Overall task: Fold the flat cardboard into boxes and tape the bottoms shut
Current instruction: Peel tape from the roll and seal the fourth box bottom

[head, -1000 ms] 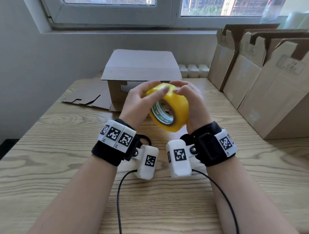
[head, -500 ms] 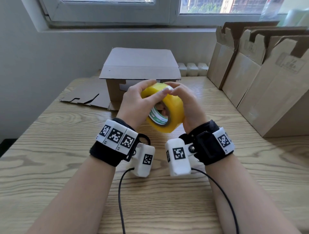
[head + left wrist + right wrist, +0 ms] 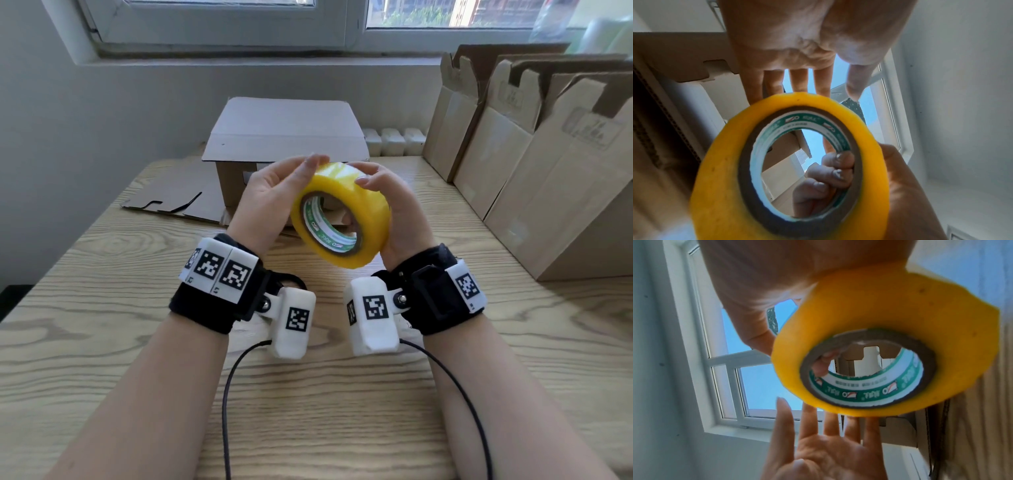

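A yellow tape roll (image 3: 363, 195) with a green-printed core is held up above the table in front of me. My right hand (image 3: 394, 209) grips it, thumb on the outer band and fingers (image 3: 830, 175) curled inside the core. My left hand (image 3: 287, 185) is at the roll's left side with straight fingers (image 3: 797, 81), their tips touching the upper rim. In the right wrist view the left hand (image 3: 828, 443) shows flat and spread beside the roll (image 3: 890, 308). A folded cardboard box (image 3: 287, 126) stands behind the hands, bottom up.
Flat cardboard (image 3: 171, 198) lies on the wooden table (image 3: 102, 308) left of the box. Several flattened boxes (image 3: 548, 178) lean upright along the right edge. Wall and window sill close off the back. Two black cables (image 3: 226, 394) run from my wrists toward me.
The roll has turned so its open core faces me more. My left fingers have straightened off the roll's top, and the right hand keeps hold.
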The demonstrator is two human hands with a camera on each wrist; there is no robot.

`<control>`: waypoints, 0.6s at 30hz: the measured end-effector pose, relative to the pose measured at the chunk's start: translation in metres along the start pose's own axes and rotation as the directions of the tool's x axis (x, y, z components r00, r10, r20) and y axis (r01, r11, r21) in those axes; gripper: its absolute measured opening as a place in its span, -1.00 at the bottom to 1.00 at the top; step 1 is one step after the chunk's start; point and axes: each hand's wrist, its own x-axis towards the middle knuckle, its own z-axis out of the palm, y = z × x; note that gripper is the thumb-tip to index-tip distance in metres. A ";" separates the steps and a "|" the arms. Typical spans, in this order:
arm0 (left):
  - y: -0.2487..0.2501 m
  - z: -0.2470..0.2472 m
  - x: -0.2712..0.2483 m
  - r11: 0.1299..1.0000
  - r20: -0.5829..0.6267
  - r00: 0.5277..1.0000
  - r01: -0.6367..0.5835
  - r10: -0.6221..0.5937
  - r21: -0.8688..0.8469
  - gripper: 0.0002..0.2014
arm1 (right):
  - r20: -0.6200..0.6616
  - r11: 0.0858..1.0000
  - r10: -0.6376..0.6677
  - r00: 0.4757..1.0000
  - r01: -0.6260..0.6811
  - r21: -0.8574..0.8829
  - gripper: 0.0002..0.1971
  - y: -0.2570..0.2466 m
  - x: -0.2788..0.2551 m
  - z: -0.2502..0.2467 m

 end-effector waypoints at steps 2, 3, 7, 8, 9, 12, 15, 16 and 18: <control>0.001 -0.003 0.002 0.999 0.009 1.000 0.024 -0.024 -0.038 -0.64 | 0.047 0.999 -0.002 0.999 -0.001 0.050 -0.71 0.001 -0.002 0.001; 0.002 -0.004 0.002 0.998 0.010 0.999 0.042 -0.042 -0.046 -0.53 | 0.070 0.998 -0.007 0.998 0.002 0.066 -0.71 0.002 -0.002 0.002; 0.001 -0.002 0.002 0.998 -0.035 0.999 0.034 -0.036 -0.061 -0.55 | 0.118 0.999 -0.026 0.993 0.021 0.042 -0.63 0.005 -0.003 0.008; 0.000 -0.001 0.002 0.997 -0.054 0.998 0.026 -0.030 -0.077 -0.67 | 0.115 1.000 -0.026 0.993 0.024 0.017 -0.56 0.005 -0.002 0.008; -0.001 -0.001 0.002 0.996 -0.074 0.997 0.018 -0.024 -0.084 -0.75 | 0.111 1.000 -0.025 0.993 0.027 -0.010 -0.52 0.006 -0.001 0.009; -0.002 0.001 0.001 1.000 -0.113 0.994 -0.001 0.000 -0.009 -0.71 | 0.091 0.993 -0.019 0.996 0.030 -0.111 -0.59 0.006 0.000 0.007; -0.002 0.001 0.001 0.995 -0.122 0.992 -0.007 0.019 0.099 -0.66 | 0.050 0.980 -0.029 0.998 0.039 -0.197 -0.67 0.007 0.001 0.008; -0.004 0.000 0.001 0.992 -0.119 0.993 -0.004 0.019 0.122 -0.65 | 0.046 0.972 -0.038 0.998 0.048 -0.231 -0.66 0.008 0.002 0.009; -0.006 0.000 0.002 0.989 -0.117 0.993 0.014 0.003 0.148 -0.66 | 0.043 0.955 -0.043 0.998 0.054 -0.293 -0.69 0.009 0.003 0.011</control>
